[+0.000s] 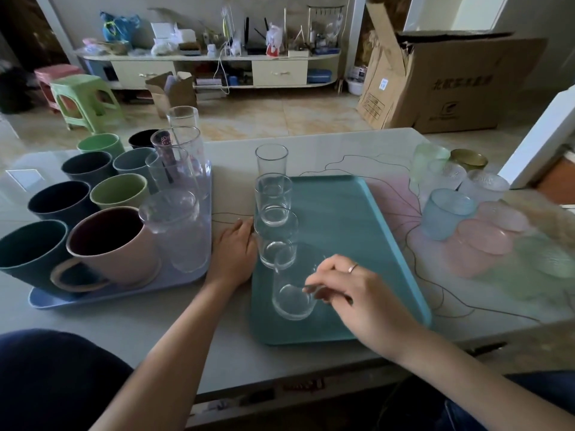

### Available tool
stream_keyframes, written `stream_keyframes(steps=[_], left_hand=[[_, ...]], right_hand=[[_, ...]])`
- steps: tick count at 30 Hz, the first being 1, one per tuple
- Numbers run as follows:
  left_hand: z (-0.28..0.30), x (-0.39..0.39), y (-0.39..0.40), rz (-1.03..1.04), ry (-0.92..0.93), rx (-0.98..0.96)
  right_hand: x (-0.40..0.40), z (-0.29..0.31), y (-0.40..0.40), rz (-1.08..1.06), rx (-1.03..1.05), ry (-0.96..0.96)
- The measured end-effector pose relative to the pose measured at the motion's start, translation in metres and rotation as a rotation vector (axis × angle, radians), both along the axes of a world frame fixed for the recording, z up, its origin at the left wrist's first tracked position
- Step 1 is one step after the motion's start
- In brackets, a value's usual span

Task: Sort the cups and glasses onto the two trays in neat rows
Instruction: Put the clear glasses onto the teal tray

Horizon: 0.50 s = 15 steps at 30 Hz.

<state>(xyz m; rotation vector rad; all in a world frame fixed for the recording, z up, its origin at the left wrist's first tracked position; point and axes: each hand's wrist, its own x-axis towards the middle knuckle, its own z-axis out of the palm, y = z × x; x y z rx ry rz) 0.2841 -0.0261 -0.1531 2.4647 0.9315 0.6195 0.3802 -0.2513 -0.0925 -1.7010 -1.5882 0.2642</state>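
Observation:
A teal tray (342,219) lies in the middle of the table with a row of three clear glasses along its left side. My right hand (357,293) grips the rim of the nearest clear glass (291,293), which stands on that tray. A fourth clear glass (271,158) stands on the table just beyond the tray. My left hand (235,250) rests flat on the table against the teal tray's left edge. A pale blue tray (124,292) on the left holds several coloured mugs, a pink mug (115,244) nearest, and several tall clear glasses.
Several frosted tumblers in blue (448,213), pink, green and white stand loose on the table's right side, with a gold-rimmed one (468,158) behind. The table's front edge is near my body. Beyond the table are stools, a cardboard box and a low cabinet.

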Motion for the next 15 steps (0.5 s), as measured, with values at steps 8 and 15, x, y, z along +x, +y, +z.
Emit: stream_keyframes(steps=[8, 15], left_hand=[[-0.004, 0.001, 0.004, -0.010, 0.002, 0.007], [-0.009, -0.004, 0.004, -0.029, -0.178, -0.144]], right_hand=[[-0.009, -0.001, 0.002, 0.125, -0.142, -0.084], [0.039, 0.015, 0.001, -0.172, 0.027, 0.192]])
